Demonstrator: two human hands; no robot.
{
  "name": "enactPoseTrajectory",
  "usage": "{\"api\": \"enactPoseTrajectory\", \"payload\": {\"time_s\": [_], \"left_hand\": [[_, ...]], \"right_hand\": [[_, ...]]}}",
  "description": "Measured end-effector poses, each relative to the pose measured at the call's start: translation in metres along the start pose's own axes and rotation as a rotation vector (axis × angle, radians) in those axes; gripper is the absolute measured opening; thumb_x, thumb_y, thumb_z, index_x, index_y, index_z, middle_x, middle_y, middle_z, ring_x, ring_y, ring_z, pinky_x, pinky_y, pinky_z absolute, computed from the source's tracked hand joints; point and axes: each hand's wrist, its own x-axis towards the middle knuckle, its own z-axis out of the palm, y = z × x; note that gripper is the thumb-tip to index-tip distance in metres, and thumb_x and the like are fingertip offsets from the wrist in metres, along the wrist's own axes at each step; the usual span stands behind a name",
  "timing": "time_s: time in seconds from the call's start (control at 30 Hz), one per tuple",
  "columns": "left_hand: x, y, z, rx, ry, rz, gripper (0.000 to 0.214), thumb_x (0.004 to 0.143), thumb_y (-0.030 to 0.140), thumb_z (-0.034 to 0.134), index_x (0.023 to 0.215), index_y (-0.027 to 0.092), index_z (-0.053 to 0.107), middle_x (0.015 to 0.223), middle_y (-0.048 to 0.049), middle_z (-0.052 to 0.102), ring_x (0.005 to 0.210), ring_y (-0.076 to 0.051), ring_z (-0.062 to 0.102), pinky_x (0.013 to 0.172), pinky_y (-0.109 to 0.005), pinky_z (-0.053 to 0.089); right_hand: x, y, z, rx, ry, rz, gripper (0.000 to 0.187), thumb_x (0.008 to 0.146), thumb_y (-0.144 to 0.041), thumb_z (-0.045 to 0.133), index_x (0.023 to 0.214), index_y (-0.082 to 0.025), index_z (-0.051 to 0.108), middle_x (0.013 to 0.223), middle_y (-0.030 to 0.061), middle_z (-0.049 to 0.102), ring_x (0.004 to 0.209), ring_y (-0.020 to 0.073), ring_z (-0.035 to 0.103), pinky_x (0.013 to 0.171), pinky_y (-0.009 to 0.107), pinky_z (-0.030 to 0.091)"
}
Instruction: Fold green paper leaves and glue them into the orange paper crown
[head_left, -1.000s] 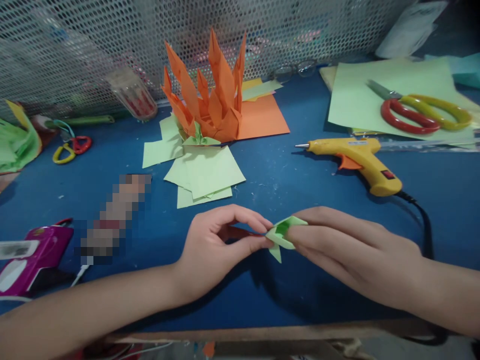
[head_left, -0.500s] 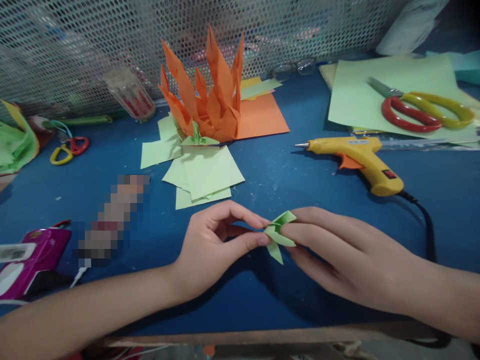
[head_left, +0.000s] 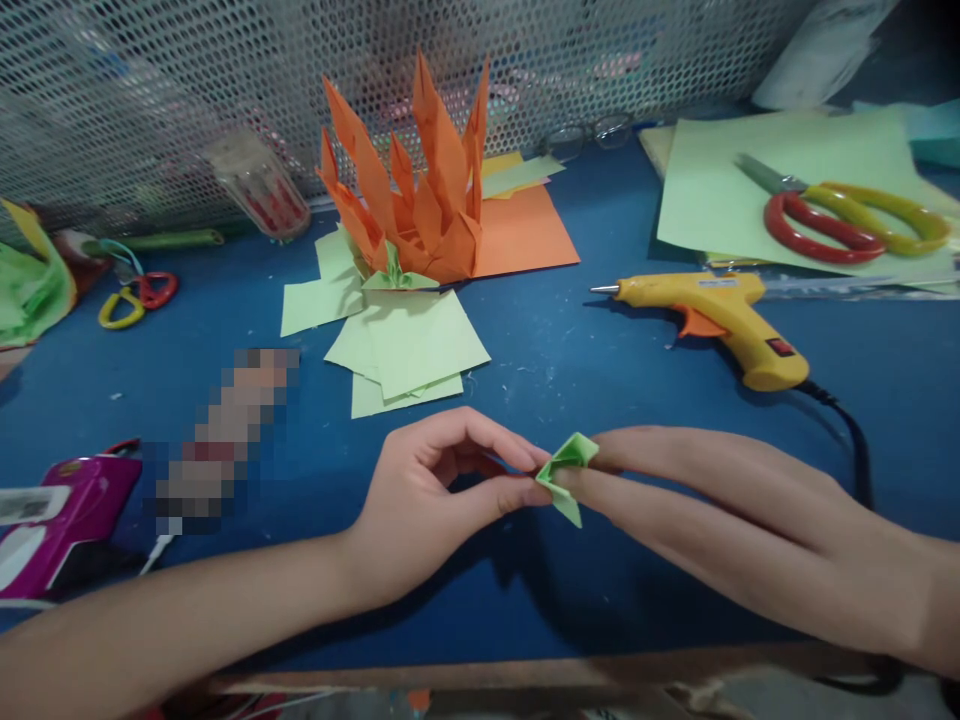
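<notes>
A small folded piece of light green paper [head_left: 576,452] is held in the air over the near part of the blue table. My left hand [head_left: 442,500] pinches its left end between thumb and forefinger. From the other side, my right hand [head_left: 735,520] has its fingers on the paper's right part, one of them pressed into the fold; its thumb is hidden. Beyond the hands lie several light green paper squares [head_left: 420,345], overlapping. Behind them stands an orange folded-paper piece [head_left: 450,190] with tall points, a small green folded shape [head_left: 397,275] at its front.
A yellow hot glue gun [head_left: 705,295] with a black cord lies at the right. Red-and-yellow scissors [head_left: 832,225] rest on green paper sheets [head_left: 697,185]. At left are smaller scissors [head_left: 154,290], a jar [head_left: 262,190] and a purple object [head_left: 97,500]. A perforated screen [head_left: 187,90] stands behind.
My right hand has turned and its fingers have straightened and shifted on the green paper. The paper has tilted and moved slightly right. My left hand keeps its pinch.
</notes>
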Motion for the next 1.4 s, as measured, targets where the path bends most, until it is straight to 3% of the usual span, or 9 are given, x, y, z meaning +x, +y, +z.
{"api": "enactPoseTrajectory", "payload": {"time_s": [0.2, 0.43, 0.73, 0.97, 1.17, 1.23, 1.33, 1.4], "left_hand": [[0.003, 0.002, 0.001, -0.124, 0.004, -0.087, 0.02, 0.068, 0.005, 0.082, 0.071, 0.017, 0.067, 0.077, 0.0029, 0.077, 0.072, -0.008, 0.072, 0.07, -0.015, 0.058], [0.006, 0.002, -0.001, -0.2, 0.023, -0.18, 0.02, 0.067, 0.006, 0.084, 0.072, 0.016, 0.067, 0.077, 0.0035, 0.077, 0.072, -0.005, 0.07, 0.072, -0.012, 0.056], [0.006, 0.005, 0.002, -0.148, 0.08, -0.215, 0.028, 0.06, 0.015, 0.09, 0.067, 0.015, 0.063, 0.067, 0.0042, 0.068, 0.063, -0.003, 0.061, 0.064, -0.01, 0.05], [0.01, 0.002, 0.0, -0.172, 0.083, -0.206, 0.027, 0.061, 0.007, 0.088, 0.069, 0.016, 0.064, 0.065, 0.0068, 0.063, 0.061, -0.003, 0.057, 0.059, -0.009, 0.047], [0.009, 0.002, -0.003, -0.168, 0.082, -0.208, 0.026, 0.066, 0.011, 0.086, 0.072, 0.017, 0.062, 0.065, 0.0067, 0.061, 0.06, -0.004, 0.054, 0.059, -0.011, 0.045], [0.008, 0.002, -0.003, -0.165, 0.075, -0.213, 0.027, 0.066, 0.013, 0.086, 0.073, 0.017, 0.06, 0.066, 0.0062, 0.06, 0.061, -0.005, 0.054, 0.06, -0.012, 0.046], [0.009, 0.002, -0.004, -0.174, 0.07, -0.21, 0.03, 0.066, 0.015, 0.086, 0.075, 0.017, 0.058, 0.067, 0.0055, 0.059, 0.063, -0.006, 0.054, 0.063, -0.014, 0.047], [0.009, 0.002, -0.004, -0.181, 0.058, -0.2, 0.029, 0.07, 0.018, 0.084, 0.078, 0.017, 0.057, 0.067, 0.0056, 0.058, 0.064, -0.006, 0.054, 0.063, -0.014, 0.047]], "right_hand": [[-0.004, -0.001, -0.003, 0.019, -0.034, -0.099, 0.037, 0.097, -0.018, 0.041, 0.128, -0.027, 0.058, 0.116, 0.004, 0.069, 0.094, 0.0164, 0.069, 0.088, 0.027, 0.058], [0.017, -0.007, 0.002, 0.123, -0.037, 0.041, 0.019, 0.1, -0.025, 0.038, 0.098, -0.021, 0.056, 0.086, 0.0017, 0.067, 0.072, 0.0112, 0.066, 0.059, 0.019, 0.054], [0.015, -0.006, 0.005, 0.004, -0.009, -0.1, 0.022, 0.099, -0.019, 0.037, 0.11, -0.02, 0.056, 0.095, 0.0038, 0.068, 0.082, 0.0125, 0.066, 0.074, 0.02, 0.053], [0.013, -0.007, 0.006, 0.04, 0.028, -0.041, 0.016, 0.1, -0.023, 0.039, 0.107, -0.021, 0.053, 0.094, 0.0027, 0.069, 0.081, 0.0112, 0.066, 0.077, 0.018, 0.053], [0.014, -0.009, 0.005, 0.081, 0.022, -0.035, 0.008, 0.096, -0.022, 0.048, 0.104, -0.024, 0.051, 0.094, 0.0002, 0.071, 0.075, 0.0114, 0.066, 0.075, 0.02, 0.055], [0.013, -0.008, 0.006, 0.096, 0.039, -0.062, 0.014, 0.095, -0.021, 0.05, 0.108, -0.025, 0.054, 0.093, 0.0002, 0.071, 0.077, 0.0119, 0.067, 0.076, 0.021, 0.055], [0.012, -0.006, 0.006, 0.054, 0.162, -0.12, 0.022, 0.092, -0.019, 0.053, 0.11, -0.029, 0.06, 0.093, 0.0006, 0.069, 0.08, 0.0131, 0.067, 0.077, 0.023, 0.055], [0.014, -0.004, 0.004, 0.054, 0.252, -0.074, 0.025, 0.088, -0.015, 0.057, 0.109, -0.028, 0.061, 0.095, 0.0013, 0.068, 0.083, 0.0134, 0.067, 0.076, 0.024, 0.055]]}}
